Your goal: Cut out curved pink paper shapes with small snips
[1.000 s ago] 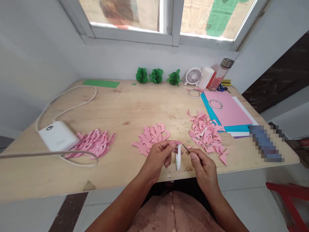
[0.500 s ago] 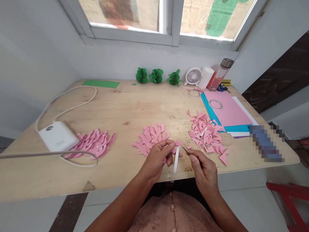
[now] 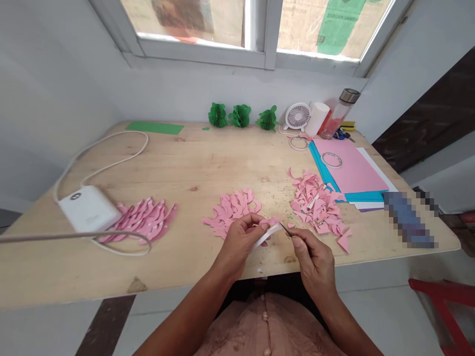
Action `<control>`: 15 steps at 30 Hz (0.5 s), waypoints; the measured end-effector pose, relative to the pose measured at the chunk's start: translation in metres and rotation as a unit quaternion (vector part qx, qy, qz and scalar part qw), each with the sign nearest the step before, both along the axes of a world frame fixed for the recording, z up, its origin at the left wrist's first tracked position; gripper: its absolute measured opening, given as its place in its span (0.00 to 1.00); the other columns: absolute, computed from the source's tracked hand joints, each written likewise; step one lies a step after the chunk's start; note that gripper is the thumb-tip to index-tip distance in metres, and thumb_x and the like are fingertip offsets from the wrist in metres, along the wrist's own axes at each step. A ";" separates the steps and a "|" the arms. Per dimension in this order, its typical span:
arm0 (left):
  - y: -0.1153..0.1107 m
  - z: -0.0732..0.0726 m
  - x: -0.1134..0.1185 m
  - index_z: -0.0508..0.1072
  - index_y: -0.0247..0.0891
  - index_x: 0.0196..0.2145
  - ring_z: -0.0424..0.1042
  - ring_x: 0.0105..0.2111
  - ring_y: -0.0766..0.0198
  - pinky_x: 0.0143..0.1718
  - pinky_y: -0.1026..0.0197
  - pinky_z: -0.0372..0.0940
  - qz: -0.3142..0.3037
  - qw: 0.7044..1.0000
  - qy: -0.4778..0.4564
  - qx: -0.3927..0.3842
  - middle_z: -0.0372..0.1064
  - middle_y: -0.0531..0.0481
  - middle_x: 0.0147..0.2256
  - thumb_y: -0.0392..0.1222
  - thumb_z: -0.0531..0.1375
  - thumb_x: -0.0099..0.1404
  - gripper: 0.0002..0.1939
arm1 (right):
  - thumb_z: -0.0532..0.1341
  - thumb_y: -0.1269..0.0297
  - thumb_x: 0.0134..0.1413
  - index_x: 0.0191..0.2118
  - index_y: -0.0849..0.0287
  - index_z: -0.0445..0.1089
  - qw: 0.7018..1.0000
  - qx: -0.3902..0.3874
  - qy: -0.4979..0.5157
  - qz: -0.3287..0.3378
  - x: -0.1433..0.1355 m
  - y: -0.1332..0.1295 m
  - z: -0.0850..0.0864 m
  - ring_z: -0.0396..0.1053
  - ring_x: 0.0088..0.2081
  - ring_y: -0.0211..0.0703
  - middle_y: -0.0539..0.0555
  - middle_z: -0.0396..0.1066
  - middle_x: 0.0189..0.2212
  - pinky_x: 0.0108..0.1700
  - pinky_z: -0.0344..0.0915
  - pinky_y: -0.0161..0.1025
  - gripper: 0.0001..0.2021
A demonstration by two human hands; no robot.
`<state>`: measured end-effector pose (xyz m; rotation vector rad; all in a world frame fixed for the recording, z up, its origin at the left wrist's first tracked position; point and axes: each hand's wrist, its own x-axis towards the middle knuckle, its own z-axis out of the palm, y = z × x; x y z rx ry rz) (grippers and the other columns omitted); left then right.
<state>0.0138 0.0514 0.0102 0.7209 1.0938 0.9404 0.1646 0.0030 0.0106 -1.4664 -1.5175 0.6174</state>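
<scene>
Far L on the surface (image 3: pixel 208 163), white power bank (image 3: pixel 89 210) sits right beside a pile of curved pink pcs (image 3: pixel 144 221); best keep sleeves & cable (image 3: pixel 102 137) off that lot. Next, a 2nd pink pile (image 3: pixel 230 210) lies just beyond the L hand (image 3: pixel 241 242), so that wrist should stay up to avoid dragging pcs. L hand is clamped, thumb vs fingers, on the pink pc (image 3: pixel 274 221), held above the surface near its front edge, btwn 2nd pile & scraps. White tape (image 3: pixel 270 233) slants out from under those fingers, approx edge-on, to the pc's R end; can't tell if it's stuck there yet. For a neat job, keep the pc flat & taut, pinch close to the end, line tape up w/ the edge. Dark slim tool (image 3: pixel 285 229) has its tip at that same end; light touch prob. best, b/c thin paper may crease or tear. R hand (image 3: pixel 313 254) is closed round the tool, thumb on top; steady it w/ small finger moves, not the whole arm. Further R, pink scraps (image 3: pixel 321 205) lie close, so mind stray bits sticking to tape.
</scene>
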 end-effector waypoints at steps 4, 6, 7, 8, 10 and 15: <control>-0.001 -0.002 -0.002 0.67 0.35 0.26 0.67 0.23 0.70 0.23 0.69 0.56 0.031 0.999 -0.038 -0.010 0.74 0.51 0.27 0.39 0.68 0.47 0.13 | 0.54 0.61 0.59 0.37 0.59 0.73 1.000 0.002 0.000 -0.002 0.000 -0.001 -0.001 0.73 0.35 0.43 0.54 0.76 0.33 0.35 0.68 0.34 0.12; -0.002 -0.002 -0.003 0.65 0.36 0.26 0.66 0.22 0.71 0.22 0.70 0.55 0.042 0.997 -0.056 -0.014 0.75 0.50 0.29 0.38 0.68 0.47 0.14 | 0.54 0.60 0.59 0.36 0.59 0.73 1.000 0.001 -0.001 0.000 0.001 -0.001 -0.002 0.73 0.35 0.43 0.54 0.75 0.33 0.35 0.68 0.34 0.12; -0.002 -0.002 -0.003 0.64 0.36 0.27 0.66 0.22 0.71 0.22 0.70 0.54 0.048 0.997 -0.062 -0.013 0.75 0.50 0.29 0.37 0.67 0.48 0.14 | 0.54 0.60 0.59 0.36 0.59 0.72 1.000 0.000 -0.002 0.002 0.001 -0.001 -0.002 0.73 0.35 0.42 0.54 0.75 0.33 0.34 0.68 0.34 0.12; -0.002 -0.002 -0.004 0.64 0.36 0.29 0.66 0.22 0.71 0.22 0.70 0.55 0.056 0.996 -0.069 -0.011 0.75 0.50 0.28 0.37 0.67 0.49 0.14 | 0.53 0.60 0.60 0.36 0.58 0.72 1.000 0.000 -0.003 0.005 0.001 -0.001 -0.002 0.73 0.35 0.42 0.54 0.75 0.33 0.34 0.68 0.33 0.12; -0.002 -0.002 -0.004 0.64 0.37 0.33 0.65 0.23 0.71 0.24 0.69 0.56 0.070 0.994 -0.087 -0.004 0.74 0.51 0.28 0.37 0.65 0.51 0.14 | 0.53 0.60 0.60 0.36 0.59 0.72 1.000 -0.002 -0.004 0.007 0.001 -0.001 -0.003 0.73 0.36 0.42 0.54 0.75 0.33 0.35 0.68 0.33 0.12; -0.002 -0.001 -0.007 0.72 0.33 0.33 0.63 0.23 0.71 0.23 0.69 0.55 0.052 0.995 -0.089 0.012 0.71 0.50 0.26 0.36 0.62 0.53 0.08 | 0.53 0.59 0.60 0.36 0.59 0.72 1.000 -0.009 -0.004 0.005 0.000 -0.002 -0.003 0.73 0.36 0.43 0.54 0.75 0.33 0.34 0.67 0.33 0.12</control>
